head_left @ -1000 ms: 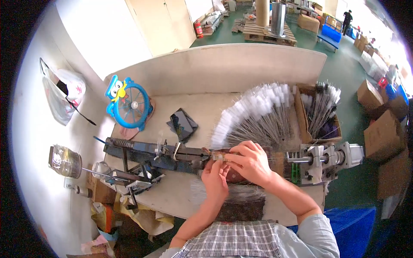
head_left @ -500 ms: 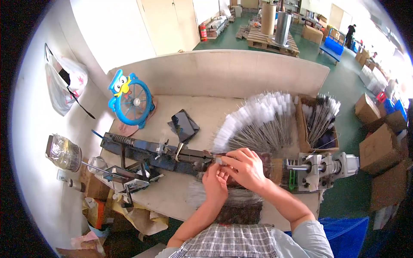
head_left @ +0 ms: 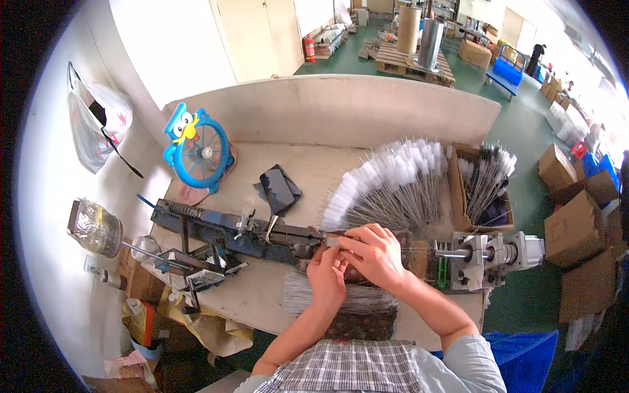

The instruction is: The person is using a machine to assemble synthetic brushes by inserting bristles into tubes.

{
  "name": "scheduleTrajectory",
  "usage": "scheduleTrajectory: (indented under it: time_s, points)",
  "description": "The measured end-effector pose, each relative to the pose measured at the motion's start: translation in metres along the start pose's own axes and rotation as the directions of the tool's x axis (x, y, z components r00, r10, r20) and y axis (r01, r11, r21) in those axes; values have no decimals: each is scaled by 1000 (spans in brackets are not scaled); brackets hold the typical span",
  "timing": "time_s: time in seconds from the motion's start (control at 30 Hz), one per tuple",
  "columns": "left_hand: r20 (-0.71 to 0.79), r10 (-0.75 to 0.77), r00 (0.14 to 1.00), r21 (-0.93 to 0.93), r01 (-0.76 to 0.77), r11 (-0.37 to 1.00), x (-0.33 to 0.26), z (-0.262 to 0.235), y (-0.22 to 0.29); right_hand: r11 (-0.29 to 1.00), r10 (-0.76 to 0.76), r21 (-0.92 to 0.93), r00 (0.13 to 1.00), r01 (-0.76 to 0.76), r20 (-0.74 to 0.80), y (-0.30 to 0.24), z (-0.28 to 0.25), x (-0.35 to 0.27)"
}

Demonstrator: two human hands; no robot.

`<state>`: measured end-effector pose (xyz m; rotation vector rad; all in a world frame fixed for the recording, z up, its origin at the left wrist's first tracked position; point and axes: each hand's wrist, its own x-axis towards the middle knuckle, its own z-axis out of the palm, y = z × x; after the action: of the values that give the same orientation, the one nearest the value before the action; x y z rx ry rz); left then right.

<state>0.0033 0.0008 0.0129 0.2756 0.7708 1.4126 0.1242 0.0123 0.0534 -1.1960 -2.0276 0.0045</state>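
At the middle of a bench machine [head_left: 282,234], my two hands meet, fingertips almost touching. My left hand [head_left: 326,272] is closed in a pinch from below. From the right, my right hand [head_left: 375,255] is closed too, its thumb and forefinger on the same spot. Between the fingertips shows a small pale tuft [head_left: 332,241]; its exact kind is too small to tell. Thin wires [head_left: 416,249] run from beside my right hand towards the metal spindle [head_left: 452,254]. Below my hands lies a bundle of thin wires [head_left: 304,293], partly covered by my left forearm.
A fan of white-tipped wire brushes [head_left: 386,177] lies behind my hands, next to a cardboard box [head_left: 458,190] of more brushes. A dark phone-like slab [head_left: 278,187] and a blue toy-shaped fan [head_left: 200,154] stand farther left. A low board [head_left: 341,108] edges the table's back.
My hands stay at the same spot on the machine, with small finger shifts around the pale tuft. The whole view has shifted slightly.
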Motion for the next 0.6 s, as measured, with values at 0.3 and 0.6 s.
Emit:
scheduleTrajectory:
  time_s: [0.3, 0.6]
  points:
    - [-25, 7, 1000, 4, -7, 1000, -3, 1, -1, 1000, -1, -2, 1000, 1, -12, 1, -3, -2]
    - [-2, 20, 1000, 0, -20, 1000, 0, 0, -3, 1000, -11, -14, 1000, 11, -11, 7, 1, -4]
